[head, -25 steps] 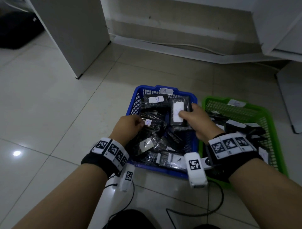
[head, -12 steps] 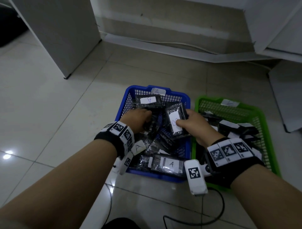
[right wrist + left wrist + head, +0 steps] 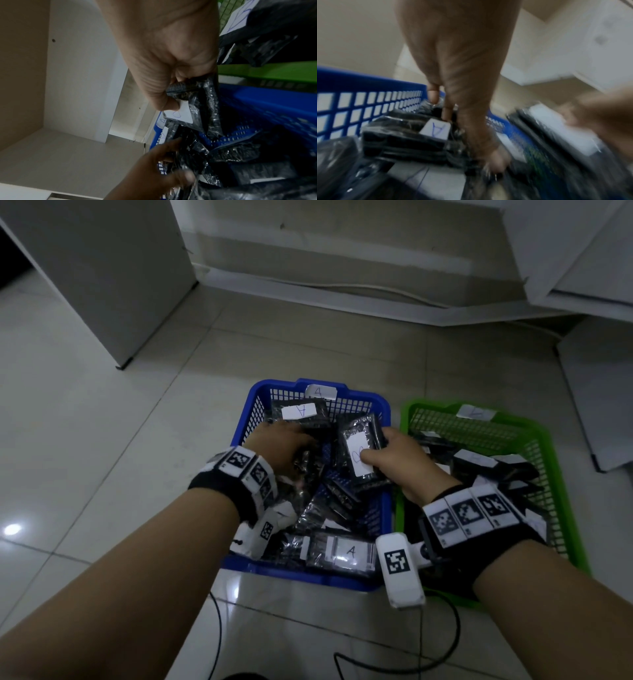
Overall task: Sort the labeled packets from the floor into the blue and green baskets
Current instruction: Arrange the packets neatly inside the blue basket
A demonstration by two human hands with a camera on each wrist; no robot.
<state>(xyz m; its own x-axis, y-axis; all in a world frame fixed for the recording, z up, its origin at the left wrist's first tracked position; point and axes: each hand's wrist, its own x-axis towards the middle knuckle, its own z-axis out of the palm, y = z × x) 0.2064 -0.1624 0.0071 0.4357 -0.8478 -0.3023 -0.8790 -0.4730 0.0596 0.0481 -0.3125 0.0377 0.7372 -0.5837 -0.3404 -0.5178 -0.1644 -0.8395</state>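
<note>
The blue basket (image 3: 255,393) holds several black packets with white "A" labels; one such packet (image 3: 435,129) lies by my left fingers. To its right, the green basket (image 3: 399,508) also holds several labelled packets. My right hand (image 3: 376,446) pinches a black packet (image 3: 363,436) by its white label, thumb on top, above the blue basket's right side. The right wrist view shows this packet (image 3: 202,102) hanging from the right hand (image 3: 171,94). My left hand (image 3: 284,443) reaches into the blue basket, its fingers fairly straight among the packets. Its fingertips are hidden in the head view.
A white cabinet (image 3: 102,268) stands at the back left. A white board (image 3: 599,388) lies on the floor at the right. Black cables (image 3: 445,628) trail over the tiles in front of the baskets. Bare tile floor (image 3: 85,457) spreads to the left.
My left hand has pushed forward, deeper into the blue basket's packets. The right hand keeps its packet, now tilted and a little nearer the blue basket's right wall.
</note>
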